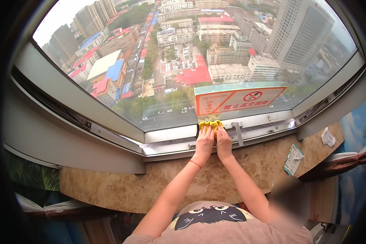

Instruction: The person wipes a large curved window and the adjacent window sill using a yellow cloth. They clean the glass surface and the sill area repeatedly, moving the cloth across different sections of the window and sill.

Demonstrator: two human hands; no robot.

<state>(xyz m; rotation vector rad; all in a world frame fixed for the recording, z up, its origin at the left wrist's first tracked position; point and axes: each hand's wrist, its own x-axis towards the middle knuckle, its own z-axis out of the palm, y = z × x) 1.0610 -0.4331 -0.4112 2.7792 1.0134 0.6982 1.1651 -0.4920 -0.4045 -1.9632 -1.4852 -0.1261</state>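
A bunched yellow cloth (211,124) with a dark edge lies against the bottom rail (174,133) of a tilted-out window. Both of my hands are on it, side by side. My left hand (205,142) presses its fingers flat over the cloth's front, a thin red cord around the wrist. My right hand (224,141) grips the cloth's right part with bent fingers. Just right of that hand, a grey window handle (238,134) hangs down across the frame. The palms and the cloth's underside are hidden.
A brown marble-patterned sill (177,186) runs below the window. A torn packet (293,158) and a crumpled white tissue (328,137) lie at its right. The glass pane (158,100) bears a printed warning sticker (241,100); city buildings show far below. Tied curtains (338,163) hang at the side.
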